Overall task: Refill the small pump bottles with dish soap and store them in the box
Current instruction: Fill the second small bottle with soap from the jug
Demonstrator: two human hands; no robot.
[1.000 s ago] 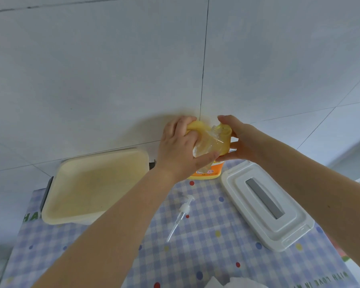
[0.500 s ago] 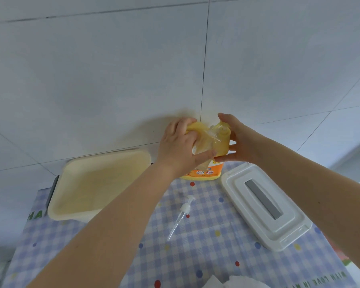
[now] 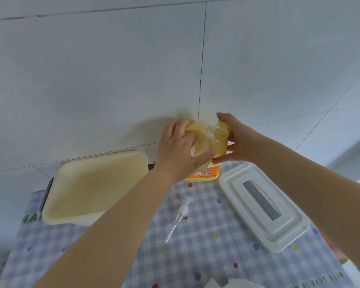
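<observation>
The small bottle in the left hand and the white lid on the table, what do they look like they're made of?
Small bottle: looks like clear glossy plastic, since yellow soap shows through its wall; glass can't be ruled out.
White lid: apparently rigid moulded plastic with a smooth satin finish, judging by its stepped edges and rounded corners. Its grey handle strip looks matte; material unclear.

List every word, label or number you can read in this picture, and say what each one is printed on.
"HA": green letters on the tablecloth, left edge, cut off by the cream box.
"WITH LOVE IN M": green print on the tablecloth's near right corner, seen upside down and cut off by the frame.
Orange label on the dish soap jug: print too small and blurred to read.
Box lid, loose pump head: no text visible.
</observation>
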